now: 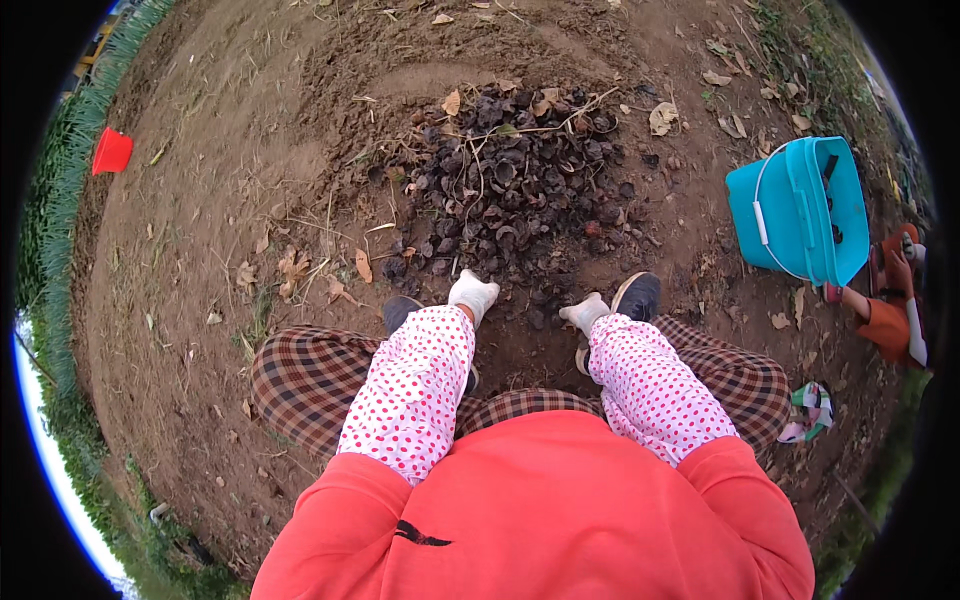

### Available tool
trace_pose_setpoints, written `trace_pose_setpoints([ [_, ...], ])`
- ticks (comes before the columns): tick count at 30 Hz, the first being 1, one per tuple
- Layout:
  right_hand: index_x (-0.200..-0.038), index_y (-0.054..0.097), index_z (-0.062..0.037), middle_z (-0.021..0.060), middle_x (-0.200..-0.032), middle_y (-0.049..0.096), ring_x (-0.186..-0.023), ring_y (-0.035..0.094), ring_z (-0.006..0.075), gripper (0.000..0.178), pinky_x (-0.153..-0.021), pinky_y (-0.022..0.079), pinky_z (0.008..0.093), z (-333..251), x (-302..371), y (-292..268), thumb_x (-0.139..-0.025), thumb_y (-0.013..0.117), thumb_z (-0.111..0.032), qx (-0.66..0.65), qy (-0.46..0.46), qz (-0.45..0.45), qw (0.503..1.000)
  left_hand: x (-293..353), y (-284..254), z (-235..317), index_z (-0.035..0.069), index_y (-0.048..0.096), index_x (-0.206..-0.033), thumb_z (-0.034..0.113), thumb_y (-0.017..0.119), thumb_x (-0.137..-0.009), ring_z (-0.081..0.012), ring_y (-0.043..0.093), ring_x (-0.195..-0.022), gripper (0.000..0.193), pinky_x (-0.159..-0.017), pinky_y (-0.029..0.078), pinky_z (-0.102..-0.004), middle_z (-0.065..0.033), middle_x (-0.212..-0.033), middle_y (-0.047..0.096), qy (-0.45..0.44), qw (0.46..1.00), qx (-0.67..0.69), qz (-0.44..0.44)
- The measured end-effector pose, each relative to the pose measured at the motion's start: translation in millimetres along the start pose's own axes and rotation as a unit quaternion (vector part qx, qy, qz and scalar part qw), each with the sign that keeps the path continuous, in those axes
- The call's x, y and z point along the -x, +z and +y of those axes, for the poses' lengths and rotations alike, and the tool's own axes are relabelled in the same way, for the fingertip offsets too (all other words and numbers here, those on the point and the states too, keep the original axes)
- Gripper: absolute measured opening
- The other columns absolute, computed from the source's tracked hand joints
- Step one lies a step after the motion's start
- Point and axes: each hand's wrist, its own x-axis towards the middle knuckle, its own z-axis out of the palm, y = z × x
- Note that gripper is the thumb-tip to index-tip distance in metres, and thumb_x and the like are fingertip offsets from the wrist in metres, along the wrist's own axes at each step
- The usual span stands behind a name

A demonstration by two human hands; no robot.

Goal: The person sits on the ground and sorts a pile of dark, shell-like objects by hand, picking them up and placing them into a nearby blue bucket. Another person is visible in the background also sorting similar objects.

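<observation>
A heap of dark, dried, cup-shaped husks (500,185) lies on the soil in front of me, with dry leaves and thin stalks on top. At its near edge, my left hand (474,294) in a white glove is closed like a fist; anything inside it is hidden. My right hand (586,313), also gloved in white, is low over the soil beside my right shoe (637,296). Its fingers are pressed together toward the left, and whatever they may pinch is too small to make out. Dotted sleeve covers (412,385) reach down both forearms.
To the right stands a blue bucket (800,210) with a white-gripped handle and a few dark pieces inside. Beyond it a person's arm (870,315) shows at the edge. A red container (112,151) sits far left, by green plants (62,220). Dry leaves (292,268) are scattered around.
</observation>
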Motion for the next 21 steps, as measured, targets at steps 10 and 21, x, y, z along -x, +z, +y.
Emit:
trace_pose_setpoints([
  [10,-0.132,0.057,-0.004,0.0128,-0.117,0.069,-0.103,0.067,0.0218,0.039,-0.085,0.056,0.0362,-66.0,-1.9,63.5,-0.095,0.067,-0.013,-0.434,-0.179,-0.044,0.882,8.1,32.3,27.7,0.003,0.052,-0.136,0.016,0.072,-0.089,-0.0265,0.067,-0.1,0.053,-0.083,0.058,-0.0412,-0.0127,-0.114,0.065,0.048,0.9,0.42,-0.108],
  [21,-0.133,0.061,-0.0063,0.016,-0.118,0.07,-0.106,0.068,0.0287,0.059,-0.091,0.055,0.0405,-28.6,-19.5,-31.9,-0.083,0.08,-0.032,-0.226,-0.036,0.235,0.945,-8.9,-36.0,33.9,0.005,0.062,-0.108,0.009,0.064,-0.096,-0.0165,0.066,-0.062,0.014,-0.05,0.053,-0.0295,-0.0061,-0.085,0.067,0.002,0.73,0.652,0.205],
])
